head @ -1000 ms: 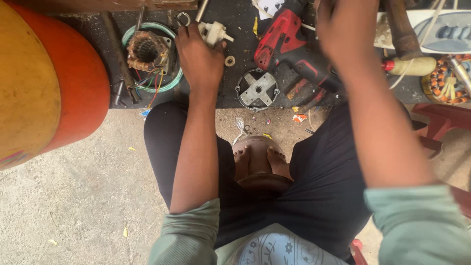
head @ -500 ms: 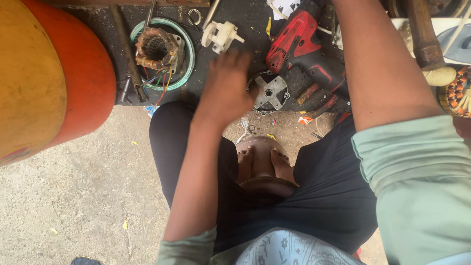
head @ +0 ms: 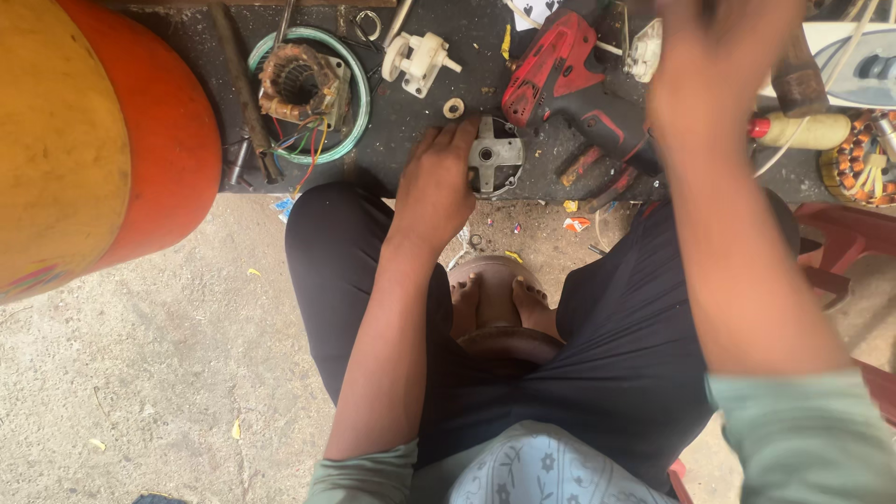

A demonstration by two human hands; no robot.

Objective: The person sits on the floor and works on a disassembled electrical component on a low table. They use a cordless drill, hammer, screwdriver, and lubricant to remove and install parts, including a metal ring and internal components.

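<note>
My left hand [head: 437, 182] lies at the front edge of the dark workbench [head: 401, 112], its fingers curled against the left side of a grey metal motor end plate [head: 497, 166]. My right hand [head: 717, 65] is raised over the bench, blurred by motion, above the handle of a red power drill [head: 553, 67]. Its fingertips run out of view at the top, and I cannot see anything in it. A small white part [head: 644, 49] sits just left of that hand. My feet rest on a brown stool [head: 495, 313] below.
A big orange and yellow cylinder [head: 93, 149] fills the left. On the bench are a wound stator [head: 297, 86] inside a green ring, a white plastic part [head: 420, 58], a small washer [head: 454, 108], a wooden-handled tool [head: 793, 79] and another stator [head: 859, 159]. Concrete floor lies below.
My left hand came back from the white plastic part to the grey end plate at the bench edge. My right hand rose and swung over the drill. The view shifted slightly.
</note>
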